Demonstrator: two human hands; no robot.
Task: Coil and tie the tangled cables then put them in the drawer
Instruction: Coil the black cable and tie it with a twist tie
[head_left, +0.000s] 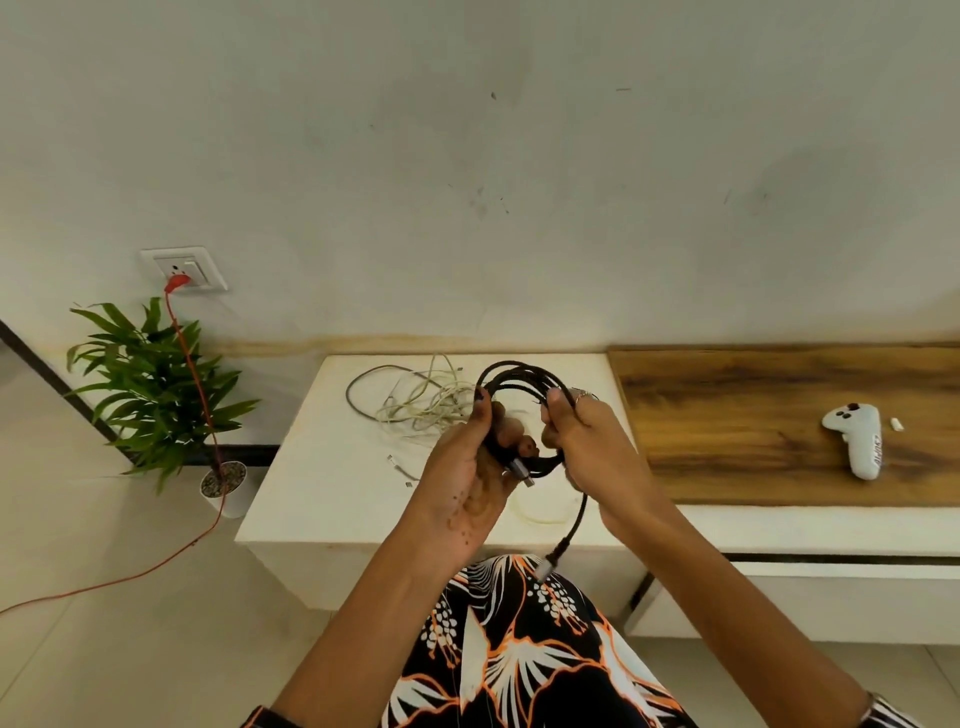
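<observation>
A black cable (519, 375) is wound into a loose coil held up above the white cabinet top (322, 483). My left hand (475, 462) grips the coil's left side, with a metal plug end poking out by its fingers. My right hand (587, 441) grips the right side of the coil. One free end of the black cable hangs down from my right hand to a plug (551, 561) over my lap. A tangle of white and grey cables (415, 400) lies on the cabinet top behind my hands. A thin pale loop (540, 512) lies on the top below the coil.
A white game controller (860, 441) and a small white piece (897, 424) lie on the wooden top (753, 415) at right. A potted plant (156, 384) stands on the floor at left. An orange cord (192, 374) runs from the wall socket (182, 267) across the floor.
</observation>
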